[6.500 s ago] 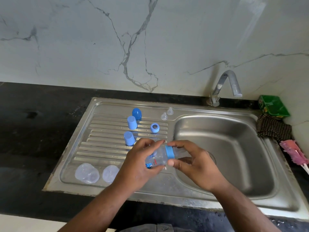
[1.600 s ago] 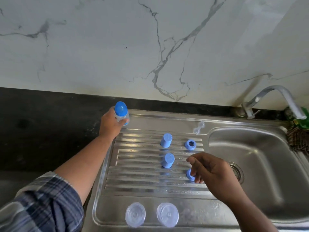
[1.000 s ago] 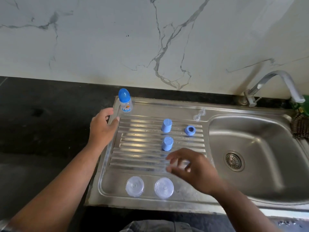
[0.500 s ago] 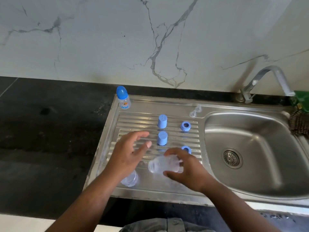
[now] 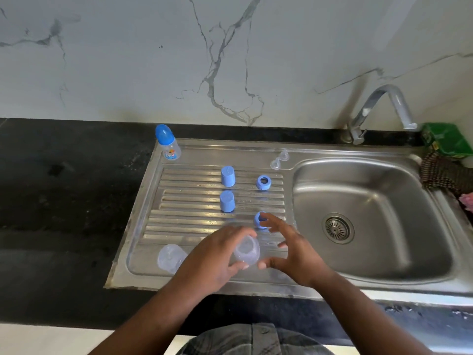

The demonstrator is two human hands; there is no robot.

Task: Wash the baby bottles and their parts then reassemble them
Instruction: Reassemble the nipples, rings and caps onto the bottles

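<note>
We work at a stainless-steel sink unit (image 5: 281,286) set in a black countertop (image 5: 64,201) below a white marble wall (image 5: 128,60). The ribbed drainboard (image 5: 184,201) lies left. The basin (image 5: 384,201) with its drain strainer (image 5: 337,228) lies right, under the faucet (image 5: 378,98).

- The assembled baby bottle (image 5: 167,143) stands upright at the drainboard's back-left corner.
- Two blue caps (image 5: 227,176) stand at centre, with a blue collar ring (image 5: 264,182) to their right.
- Two clear nipples (image 5: 279,160) sit near the basin's back rim.
- Our left hand (image 5: 212,260) grips a clear bottle body (image 5: 247,251) above the drainboard's front.
- Our right hand (image 5: 291,249) is spread wide just beside it and holds nothing. Its fingertips overlap a second collar ring (image 5: 261,220).
- A second clear bottle body (image 5: 170,257) lies front-left.

Bare steel shows left of the caps and around the strainer. A green box (image 5: 445,142) and a checked cloth (image 5: 445,172) sit beyond the right rim.
</note>
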